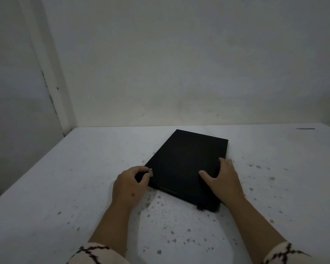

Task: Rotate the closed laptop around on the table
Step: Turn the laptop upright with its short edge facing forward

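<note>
The closed black laptop (187, 164) lies flat and skewed on the white speckled table (65, 187), a short end toward the wall (179, 63). The left hand (129, 184) curls its fingers over the laptop's near left corner, beside the logo (151, 172), gripping the edge. The right hand (222, 180) is spread on the lid near the laptop's right edge, thumb on top, fingers wrapped over that side. Patterned sleeves (95, 253) show nearest the camera.
</note>
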